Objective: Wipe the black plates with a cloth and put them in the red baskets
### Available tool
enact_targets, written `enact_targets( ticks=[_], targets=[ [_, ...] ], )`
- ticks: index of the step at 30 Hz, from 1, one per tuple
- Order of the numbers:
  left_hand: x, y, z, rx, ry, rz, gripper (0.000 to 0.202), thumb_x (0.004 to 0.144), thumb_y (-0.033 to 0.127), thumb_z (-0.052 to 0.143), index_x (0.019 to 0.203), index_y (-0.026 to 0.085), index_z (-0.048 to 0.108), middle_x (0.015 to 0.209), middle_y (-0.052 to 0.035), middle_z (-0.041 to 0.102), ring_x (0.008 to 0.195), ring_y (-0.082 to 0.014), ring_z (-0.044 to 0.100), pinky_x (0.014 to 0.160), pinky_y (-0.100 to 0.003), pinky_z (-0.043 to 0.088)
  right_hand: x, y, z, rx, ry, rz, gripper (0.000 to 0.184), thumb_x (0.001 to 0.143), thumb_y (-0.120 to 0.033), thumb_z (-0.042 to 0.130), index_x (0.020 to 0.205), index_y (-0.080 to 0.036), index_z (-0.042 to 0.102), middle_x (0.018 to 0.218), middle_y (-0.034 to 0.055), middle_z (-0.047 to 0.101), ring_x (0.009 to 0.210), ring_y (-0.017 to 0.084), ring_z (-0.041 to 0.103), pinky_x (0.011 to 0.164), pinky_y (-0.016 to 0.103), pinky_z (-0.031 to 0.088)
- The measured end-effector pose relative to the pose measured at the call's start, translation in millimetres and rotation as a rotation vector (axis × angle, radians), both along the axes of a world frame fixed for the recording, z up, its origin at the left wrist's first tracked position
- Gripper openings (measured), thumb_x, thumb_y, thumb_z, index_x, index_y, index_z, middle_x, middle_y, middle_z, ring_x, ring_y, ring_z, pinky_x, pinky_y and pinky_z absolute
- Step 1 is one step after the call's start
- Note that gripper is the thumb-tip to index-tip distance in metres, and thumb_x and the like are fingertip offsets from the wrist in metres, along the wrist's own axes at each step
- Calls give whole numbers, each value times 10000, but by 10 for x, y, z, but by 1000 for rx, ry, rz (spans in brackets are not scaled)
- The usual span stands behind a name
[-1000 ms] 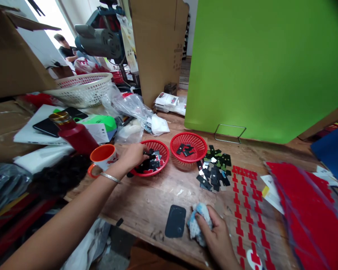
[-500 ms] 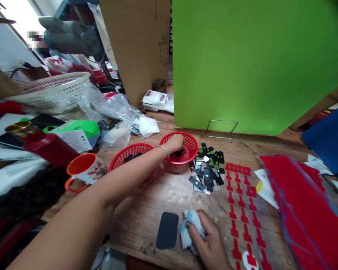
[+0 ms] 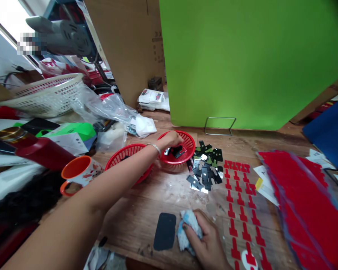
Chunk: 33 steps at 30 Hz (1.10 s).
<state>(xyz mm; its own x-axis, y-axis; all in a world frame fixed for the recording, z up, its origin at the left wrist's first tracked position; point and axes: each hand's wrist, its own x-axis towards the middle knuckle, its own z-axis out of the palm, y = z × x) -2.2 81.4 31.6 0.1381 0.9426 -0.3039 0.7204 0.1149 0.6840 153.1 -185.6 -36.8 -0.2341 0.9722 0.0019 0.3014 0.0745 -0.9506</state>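
Observation:
My left hand (image 3: 170,139) reaches over the right red basket (image 3: 187,143), fingers bent above a few small black pieces (image 3: 177,151) lying in it; I cannot tell whether it holds one. The left red basket (image 3: 124,153) sits under my forearm, its contents mostly hidden. My right hand (image 3: 204,240) rests near the table's front edge, closed on a blue-white cloth (image 3: 186,229). A dark flat rectangular pad (image 3: 165,231) lies just left of the cloth. A pile of black and silver pieces (image 3: 205,167) lies right of the baskets.
Rows of red stickers (image 3: 236,191) on a clear sheet and a red sheet stack (image 3: 304,202) lie to the right. An orange mug (image 3: 78,172), red bottle (image 3: 33,148), white basket (image 3: 42,95), plastic bags and boxes crowd the left. A green board (image 3: 250,63) stands behind.
My left hand moved from the left red basket across to the right red basket. My right hand stayed on the cloth. The camera view shifted slightly left.

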Motion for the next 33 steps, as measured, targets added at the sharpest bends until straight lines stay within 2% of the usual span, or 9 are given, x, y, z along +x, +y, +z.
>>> enact_targets(
  ticks=[5, 7, 9, 13, 16, 20, 24, 29, 33],
  targets=[
    [-326, -375, 528, 15, -249, -107, 195, 837, 241, 507, 680, 129, 535, 624, 4, 552, 548, -71, 485, 558, -195, 387, -1, -16, -13, -23, 6, -2, 181, 889, -309, 473, 768, -190, 537, 718, 11, 545, 684, 153, 534, 602, 216, 398],
    [-494, -546, 652, -12, -305, -205, 169, 799, 272, 551, 700, 134, 559, 615, 12, 561, 553, -79, 495, 573, -202, 388, 2, -18, -16, -15, -10, -2, 179, 889, -311, 472, 773, -190, 532, 722, 11, 543, 688, 153, 532, 608, 217, 396],
    [-604, -667, 676, -32, -194, -253, 149, 757, 281, 591, 734, 135, 611, 632, 4, 604, 583, -101, 535, 604, -215, 402, 2, -22, -21, -6, -24, 5, 169, 887, -311, 476, 782, -190, 530, 732, 12, 543, 695, 155, 529, 616, 219, 395],
    [-515, -641, 475, 67, 213, -257, 167, 700, 227, 642, 838, 161, 708, 777, -24, 702, 696, -146, 609, 623, -209, 402, -3, -33, -46, 3, -26, 19, 170, 890, -315, 478, 783, -192, 524, 728, 4, 525, 682, 149, 514, 620, 221, 390],
    [-273, -419, 228, 96, 314, -234, 203, 692, 174, 649, 877, 163, 733, 850, -42, 722, 741, -155, 628, 631, -201, 409, -6, -36, -64, 11, -25, 18, 177, 894, -315, 474, 772, -194, 515, 722, 0, 518, 675, 146, 509, 616, 219, 388],
    [-16, -119, -60, 99, 334, -202, 199, 674, 168, 688, 862, 131, 742, 826, -76, 723, 770, -179, 636, 665, -213, 424, -6, -31, -69, 13, -10, 0, 169, 895, -305, 473, 775, -196, 519, 730, 4, 532, 689, 147, 518, 617, 216, 392],
    [72, 33, -240, 63, 336, -163, 163, 678, 213, 727, 798, 103, 723, 788, -93, 705, 819, -207, 637, 737, -241, 444, -3, -23, -70, 1, -17, -2, 164, 891, -298, 478, 769, -196, 516, 724, 0, 527, 683, 145, 518, 607, 214, 388],
    [84, 121, -359, -37, 254, -60, 218, 847, 287, 587, 956, 102, 627, 966, -72, 643, 884, -183, 612, 795, -361, 500, 3, -22, -61, 12, -6, -3, 155, 880, -278, 496, 752, -192, 516, 718, -4, 528, 672, 139, 513, 603, 212, 388],
    [41, 129, -352, -90, 56, 16, 266, 874, 324, 546, 1030, 113, 594, 1001, -69, 616, 858, -172, 607, 744, -348, 523, 4, -22, -22, 17, 19, -15, 136, 870, -258, 512, 755, -188, 528, 715, -5, 536, 663, 134, 512, 588, 206, 390]
  ],
)
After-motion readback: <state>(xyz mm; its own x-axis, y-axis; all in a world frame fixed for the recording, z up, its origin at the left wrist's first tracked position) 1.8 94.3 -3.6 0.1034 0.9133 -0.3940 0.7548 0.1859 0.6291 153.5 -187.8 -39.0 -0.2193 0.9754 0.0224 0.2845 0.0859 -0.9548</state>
